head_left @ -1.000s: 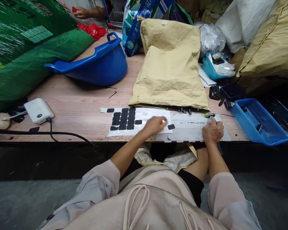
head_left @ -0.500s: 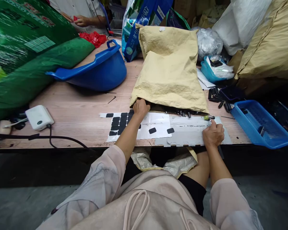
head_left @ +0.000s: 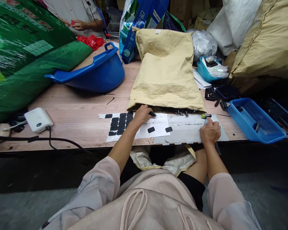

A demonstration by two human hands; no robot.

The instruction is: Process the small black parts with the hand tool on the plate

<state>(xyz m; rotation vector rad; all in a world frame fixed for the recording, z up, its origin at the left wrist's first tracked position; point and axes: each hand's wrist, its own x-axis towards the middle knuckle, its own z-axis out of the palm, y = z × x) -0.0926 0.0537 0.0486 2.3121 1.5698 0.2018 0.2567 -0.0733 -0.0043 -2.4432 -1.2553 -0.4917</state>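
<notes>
At the mouth of a tan paper sack (head_left: 166,80), my left hand (head_left: 141,116) is closed on a small black cylindrical piece (head_left: 152,114) sticking out past its fingertips. Beneath that wrist lies a white sheet (head_left: 159,120) bearing several black rounded patches (head_left: 122,123). My right hand (head_left: 209,131) is closed over a grey board (head_left: 184,135) near the table's front edge. A dark strip (head_left: 217,149) shows below this hand, but what its fingers hold is hidden. Just beyond its fingertips lies a yellow-green and black piece (head_left: 206,116). Small dark metallic parts (head_left: 180,112) spill from the sack.
A blue basin (head_left: 96,72) and white power adapter (head_left: 38,119) stand left. A blue basket (head_left: 255,119) sits right, near loose black pieces (head_left: 213,95). A green sack (head_left: 26,48) leans far left. Across the table, a co-worker's hands (head_left: 80,25) hold something red.
My left hand has come out of the sack's mouth with a small black piece, moving slightly right and nearer. My right hand stays at nearly the same spot. The view has shifted slightly.
</notes>
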